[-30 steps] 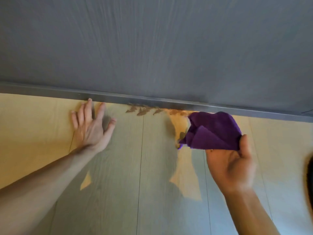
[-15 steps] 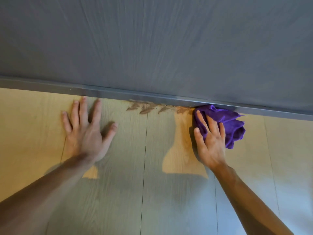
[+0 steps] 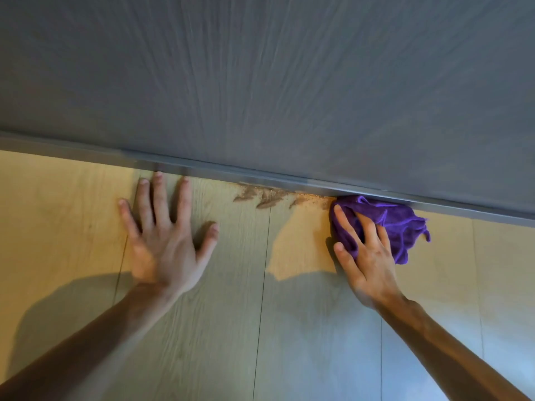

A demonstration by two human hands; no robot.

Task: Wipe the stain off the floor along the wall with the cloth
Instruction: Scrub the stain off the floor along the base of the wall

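The left hand [image 3: 165, 241] lies flat on the floor [image 3: 202, 328] with fingers spread, holding nothing, its fingertips near the skirting strip [image 3: 202, 166] at the foot of the wall [image 3: 260, 82]. The right hand [image 3: 367, 256] presses palm-down on the purple cloth [image 3: 396, 224], fingers spread over it rather than closed around it. The bunched cloth touches the skirting strip at the far edge of the floor.

The stain [image 3: 269, 195] is a brown streak along the strip, between the two hands; its right end meets the cloth's left edge.

Recommended technique: keep the cloth pressed into the corner where floor meets strip. Draw it leftward along the strip over the full streak. Maintain downward pressure through the fingertips. Use the left hand as a brace only.
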